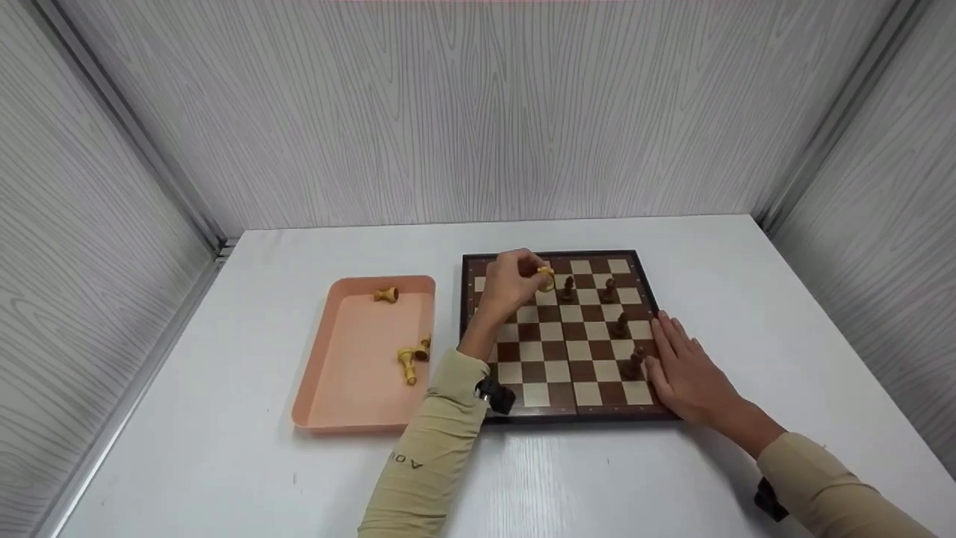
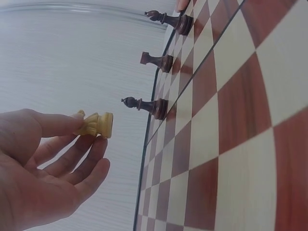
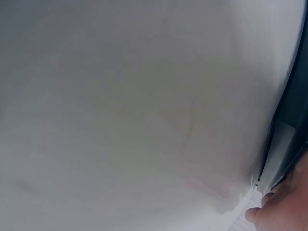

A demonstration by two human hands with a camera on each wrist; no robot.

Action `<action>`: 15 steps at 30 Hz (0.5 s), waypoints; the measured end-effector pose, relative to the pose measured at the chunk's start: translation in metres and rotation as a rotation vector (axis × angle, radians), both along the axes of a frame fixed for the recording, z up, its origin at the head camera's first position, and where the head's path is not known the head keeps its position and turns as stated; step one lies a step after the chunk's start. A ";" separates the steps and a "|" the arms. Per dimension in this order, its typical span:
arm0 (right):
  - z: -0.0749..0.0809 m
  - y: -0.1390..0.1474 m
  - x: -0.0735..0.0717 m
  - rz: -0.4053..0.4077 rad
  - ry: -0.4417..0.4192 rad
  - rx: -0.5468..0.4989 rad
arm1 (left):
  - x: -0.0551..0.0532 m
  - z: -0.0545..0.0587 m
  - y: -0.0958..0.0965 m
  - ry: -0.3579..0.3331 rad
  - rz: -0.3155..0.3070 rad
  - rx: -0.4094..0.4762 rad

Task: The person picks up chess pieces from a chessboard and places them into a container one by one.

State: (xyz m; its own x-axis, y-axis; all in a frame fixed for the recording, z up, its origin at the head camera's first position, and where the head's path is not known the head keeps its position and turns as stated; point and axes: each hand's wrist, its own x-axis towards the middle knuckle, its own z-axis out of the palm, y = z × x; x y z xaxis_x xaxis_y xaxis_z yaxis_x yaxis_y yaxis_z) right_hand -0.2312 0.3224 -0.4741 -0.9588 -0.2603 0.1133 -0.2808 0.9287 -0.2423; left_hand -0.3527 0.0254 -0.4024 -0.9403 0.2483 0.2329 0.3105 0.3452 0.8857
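Over the far part of the chessboard (image 1: 532,371), my left hand (image 1: 510,282) pinches a yellow chess knight (image 2: 96,125) between thumb and fingers. Its base points toward the board in the left wrist view, with a gap between them. Nearest to it stands a dark bishop (image 2: 144,104), upright on its square. A dark rook (image 2: 158,61) and another dark bishop (image 2: 171,20) stand beyond. My right hand (image 1: 691,377) lies with straight fingers along the board's right edge, beside a dark chess piece (image 1: 633,364). Only part of that hand shows in the right wrist view.
Left of the board sits a pink tray (image 1: 317,373). Inside it lie a yellow piece (image 1: 386,294) near the back, and two more, one of them a long yellow piece (image 1: 407,366), by the right wall. The white table (image 1: 246,336) has patterned panels (image 1: 478,112) around it.
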 end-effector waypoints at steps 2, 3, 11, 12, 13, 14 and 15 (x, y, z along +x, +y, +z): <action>0.000 0.000 0.000 -0.001 0.005 0.000 | 0.000 0.001 -0.003 0.002 -0.005 -0.006; 0.000 0.000 0.000 -0.001 0.006 0.000 | 0.001 0.001 -0.005 0.004 -0.007 -0.011; 0.000 -0.001 -0.003 0.008 0.019 0.004 | 0.002 0.000 -0.016 0.025 0.007 -0.054; 0.000 -0.001 -0.003 0.008 0.018 0.004 | 0.002 0.000 -0.017 0.029 0.008 -0.060; 0.000 -0.001 -0.002 0.007 0.017 0.004 | 0.003 0.000 -0.018 0.035 0.005 -0.064; 0.000 -0.001 -0.002 0.005 0.019 0.004 | 0.004 0.000 -0.019 0.042 0.002 -0.068; 0.000 0.000 -0.002 0.004 0.022 0.004 | 0.004 0.001 -0.020 0.048 -0.002 -0.068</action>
State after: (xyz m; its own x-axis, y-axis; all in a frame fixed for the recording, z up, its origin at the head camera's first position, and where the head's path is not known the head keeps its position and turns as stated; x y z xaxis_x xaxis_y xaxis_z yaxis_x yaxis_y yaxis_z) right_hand -0.2330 0.3225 -0.4739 -0.9552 -0.2644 0.1329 -0.2894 0.9287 -0.2321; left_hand -0.3487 0.0058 -0.4016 -0.9279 0.2672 0.2601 0.3528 0.4032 0.8444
